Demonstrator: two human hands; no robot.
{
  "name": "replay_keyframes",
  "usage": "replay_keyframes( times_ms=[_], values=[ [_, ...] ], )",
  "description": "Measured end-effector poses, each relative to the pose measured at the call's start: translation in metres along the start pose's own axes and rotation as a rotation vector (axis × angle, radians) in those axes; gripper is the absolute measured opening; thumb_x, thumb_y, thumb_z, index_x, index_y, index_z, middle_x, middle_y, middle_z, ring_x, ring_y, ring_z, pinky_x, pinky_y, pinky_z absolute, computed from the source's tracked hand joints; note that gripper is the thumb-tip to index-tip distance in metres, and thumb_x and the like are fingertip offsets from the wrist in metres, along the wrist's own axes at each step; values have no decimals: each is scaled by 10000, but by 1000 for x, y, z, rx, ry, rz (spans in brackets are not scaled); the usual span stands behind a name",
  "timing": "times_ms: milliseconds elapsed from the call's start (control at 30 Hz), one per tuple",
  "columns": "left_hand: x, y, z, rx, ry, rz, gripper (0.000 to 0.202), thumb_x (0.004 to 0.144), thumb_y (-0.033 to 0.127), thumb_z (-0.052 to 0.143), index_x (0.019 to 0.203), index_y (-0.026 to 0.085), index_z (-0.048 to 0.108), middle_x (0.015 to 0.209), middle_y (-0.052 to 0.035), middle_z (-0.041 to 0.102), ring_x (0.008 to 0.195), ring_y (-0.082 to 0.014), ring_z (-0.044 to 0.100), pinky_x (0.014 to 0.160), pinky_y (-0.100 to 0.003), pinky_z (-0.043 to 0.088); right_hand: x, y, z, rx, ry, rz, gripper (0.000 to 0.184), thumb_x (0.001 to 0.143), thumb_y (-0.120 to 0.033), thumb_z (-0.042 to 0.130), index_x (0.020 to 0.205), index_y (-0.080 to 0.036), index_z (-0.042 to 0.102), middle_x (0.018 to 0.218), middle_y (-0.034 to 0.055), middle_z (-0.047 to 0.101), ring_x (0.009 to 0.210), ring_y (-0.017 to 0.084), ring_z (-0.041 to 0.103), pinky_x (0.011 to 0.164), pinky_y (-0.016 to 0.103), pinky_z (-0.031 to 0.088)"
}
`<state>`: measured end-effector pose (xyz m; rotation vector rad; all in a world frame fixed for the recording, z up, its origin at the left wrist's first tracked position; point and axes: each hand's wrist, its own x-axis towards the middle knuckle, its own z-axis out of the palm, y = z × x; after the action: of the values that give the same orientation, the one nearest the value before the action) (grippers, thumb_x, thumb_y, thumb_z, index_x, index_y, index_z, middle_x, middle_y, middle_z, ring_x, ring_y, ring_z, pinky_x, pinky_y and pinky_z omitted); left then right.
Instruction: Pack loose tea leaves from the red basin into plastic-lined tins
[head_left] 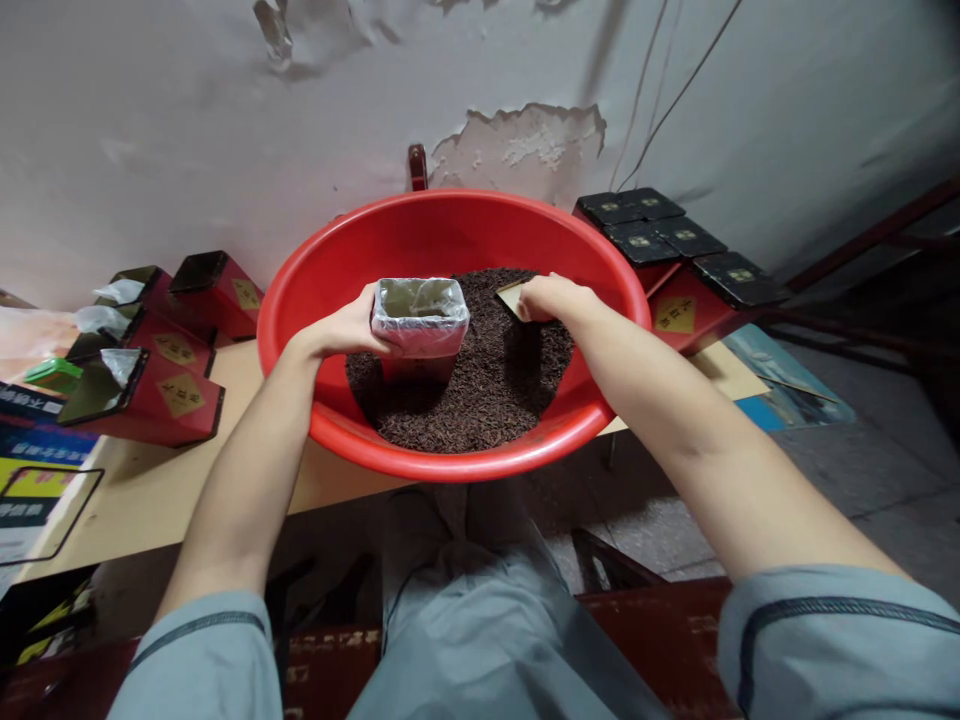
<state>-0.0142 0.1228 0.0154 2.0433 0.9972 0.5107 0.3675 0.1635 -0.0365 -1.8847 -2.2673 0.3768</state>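
A wide red plastic basin (pixel 450 464) holds a heap of dark loose tea leaves (pixel 480 405). Over the leaves, my left hand (pixel 351 325) grips the side of a red tea tin (pixel 420 345), its fingers mostly hidden behind it. The tin stands upright with its mouth open, and a clear plastic bag (pixel 409 328) lines it and folds over the rim. On the right side of the heap, my right hand (pixel 551 298) is closed on a small gold-coloured flat piece (pixel 511 297) at the leaves' surface. Whether that piece is a tin lid I cannot tell.
Several uncovered red tins (pixel 161 395) with bags poking out stand left of the basin. Several tins with black lids (pixel 686 237) are grouped at its right. All rest on a pale wooden table (pixel 330 480) against a peeling wall (pixel 187 120).
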Motion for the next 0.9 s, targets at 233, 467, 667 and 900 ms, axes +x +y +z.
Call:
replay_keyframes(
  times_ms=[233,467,667,900],
  values=[
    [2,-10,0,-54,7,33,1206,503,350,1017,1523,179,397,1529,-193,520,1486,-431,488,1280,-550,371,-22,-65,34,-194,-442,-119,1323,618,-564,978,1719,-288,298,1780,207,196,1536,508,400,1225,574,415],
    [2,-7,1,-30,1,33,1197,526,379,1007,1526,164,385,1522,-185,519,1490,-429,485,1284,-545,371,-36,-95,63,-247,-440,-43,1589,478,-511,1040,1736,-157,136,1745,302,180,1564,584,290,1242,598,393],
    [3,-6,1,-30,-7,50,1169,530,370,1001,1508,165,395,1532,-197,507,1498,-448,473,1273,-579,379,-38,-94,58,-153,-486,-30,1508,493,-495,1040,1718,-219,205,1734,279,211,1512,504,450,1218,515,454],
    [2,-3,1,-49,20,19,1231,500,348,1009,1536,139,379,1554,-221,489,1514,-450,454,1289,-568,361,-36,-95,55,-108,-485,-101,1313,566,-406,1005,1684,-170,358,1656,226,461,1467,404,544,1208,415,469]
  ],
)
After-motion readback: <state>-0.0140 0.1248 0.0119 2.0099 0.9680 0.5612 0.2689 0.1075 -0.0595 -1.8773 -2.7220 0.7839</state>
